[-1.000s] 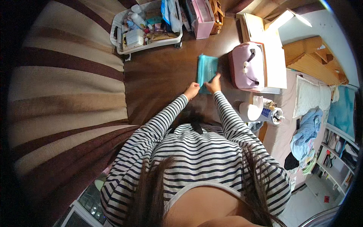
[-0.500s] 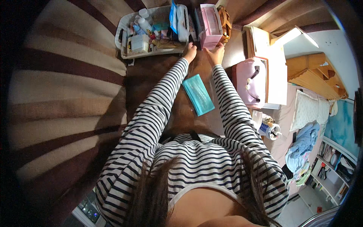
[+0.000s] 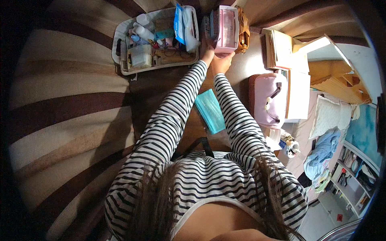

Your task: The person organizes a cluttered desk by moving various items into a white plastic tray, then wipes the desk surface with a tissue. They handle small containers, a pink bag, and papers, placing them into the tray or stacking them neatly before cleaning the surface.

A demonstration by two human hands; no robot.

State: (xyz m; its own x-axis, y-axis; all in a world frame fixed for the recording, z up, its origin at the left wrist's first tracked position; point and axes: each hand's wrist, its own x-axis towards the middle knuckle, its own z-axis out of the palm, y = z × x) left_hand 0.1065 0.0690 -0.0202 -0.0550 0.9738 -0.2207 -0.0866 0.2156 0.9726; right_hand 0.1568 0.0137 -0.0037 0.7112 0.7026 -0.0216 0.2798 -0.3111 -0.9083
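Note:
At the far end of the table stands an open-topped pink box (image 3: 217, 50), with pale pink contents showing inside. My left hand (image 3: 208, 53) grips its near left corner, with its fingers partly hidden along the side. At the box's near face, my right hand (image 3: 222, 62) holds the lower edge, its thumb side toward the right corner. The two hands nearly touch each other. Between my forearms lies a folded turquoise cloth-like sheet (image 3: 211, 111), flat on the brown table and touched by neither hand.
A white tray (image 3: 161, 67) of bottles, packets and small boxes sits left of my hands. A brown item (image 3: 243, 32) rests right of the pink box. Farther right are a pink bag (image 3: 270, 98), stacked books (image 3: 277, 50) and a lit lamp (image 3: 315, 45). A striped curtain (image 3: 68, 108) hangs left.
My left hand has moved right, onto the pink box's left side. My right hand has shifted left along its near face. The whole view has shifted slightly.

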